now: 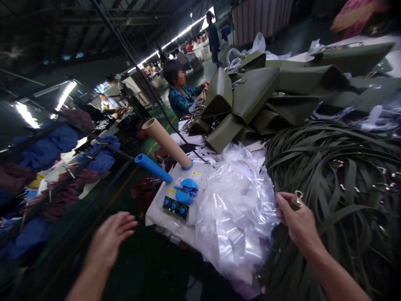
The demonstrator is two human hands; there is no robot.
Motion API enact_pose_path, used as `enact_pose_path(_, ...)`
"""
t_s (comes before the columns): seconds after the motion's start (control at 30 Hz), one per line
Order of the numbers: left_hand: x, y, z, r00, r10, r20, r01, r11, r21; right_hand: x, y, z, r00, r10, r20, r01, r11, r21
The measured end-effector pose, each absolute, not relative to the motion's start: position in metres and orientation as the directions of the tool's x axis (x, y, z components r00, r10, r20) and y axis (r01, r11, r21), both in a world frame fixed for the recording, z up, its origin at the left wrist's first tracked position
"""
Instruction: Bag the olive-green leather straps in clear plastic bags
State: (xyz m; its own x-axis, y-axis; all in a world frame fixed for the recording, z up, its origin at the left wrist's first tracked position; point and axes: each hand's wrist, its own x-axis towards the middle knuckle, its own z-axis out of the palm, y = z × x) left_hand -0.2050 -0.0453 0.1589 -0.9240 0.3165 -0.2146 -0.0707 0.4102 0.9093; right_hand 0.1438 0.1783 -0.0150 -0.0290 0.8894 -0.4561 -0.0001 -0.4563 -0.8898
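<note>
My right hand (297, 219) is closed on the end of a dark green strap, whose metal clasp (298, 198) pokes out above the fingers. Around and beyond that hand spreads a large heap of dark green straps (338, 167) with metal fittings. Just left of it lies a pile of clear plastic bags (232, 209). My left hand (109, 236) hangs over the dark floor with fingers stretched out and nothing in them, apart from the table.
Green handbags (255, 90) are piled at the back. A machine (180, 200) with knobs and a blue part sits on the table corner, beside a blue tube (153, 167) and cardboard tube (167, 142). A person (181, 94) works behind. Racks with cloth (62, 175) stand left.
</note>
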Motion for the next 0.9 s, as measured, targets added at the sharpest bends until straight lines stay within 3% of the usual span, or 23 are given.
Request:
enact_pose_path(0.07, -0.179, -0.063, 0.109, -0.884, 0.340, -0.320, -0.070, 0.580, 0.812, 0.149, 0.169, -0.006, -0.146, 0.880, -0.453, 0.012, -0.456, -0.890)
enact_pose_path(0.13, -0.153, -0.074, 0.056, -0.874, 0.357, -0.329, -0.003, 0.674, 0.739, 0.154, 0.157, 0.002, -0.283, 0.827, -0.486, 0.019, -0.502, -0.865)
enact_pose_path(0.27, -0.121, -0.082, -0.025, -0.831, 0.501, -0.242, 0.227, 0.702, 0.675, 0.154, 0.123, 0.016, -0.468, 0.664, -0.583, 0.138, -0.597, -0.791)
enact_pose_path(0.43, -0.113, -0.075, -0.060, -0.719, 0.658, -0.225, 0.434, 0.677, 0.594, 0.137, 0.089, 0.031, -0.675, 0.472, -0.568, 0.304, -0.523, -0.796)
enact_pose_path(0.53, -0.120, -0.075, -0.041, -0.680, 0.695, -0.233, 0.509, 0.676, 0.532, 0.137, 0.080, 0.043, -0.735, 0.390, -0.555, 0.371, -0.454, -0.810)
enact_pose_path(0.67, -0.117, -0.073, 0.031, -0.570, 0.768, -0.293, 0.596, 0.632, 0.496, 0.133, 0.077, 0.068, -0.812, 0.325, -0.484, 0.340, -0.410, -0.846)
enact_pose_path(0.8, -0.089, -0.043, 0.114, -0.349, 0.860, -0.372, 0.655, 0.507, 0.560, 0.095, 0.066, 0.086, -0.913, 0.280, -0.297, 0.194, -0.342, -0.919)
enact_pose_path(0.9, -0.076, -0.021, 0.151, -0.277, 0.852, -0.444, 0.584, 0.516, 0.626, 0.067, 0.061, 0.083, -0.928, 0.219, -0.301, 0.231, -0.295, -0.927)
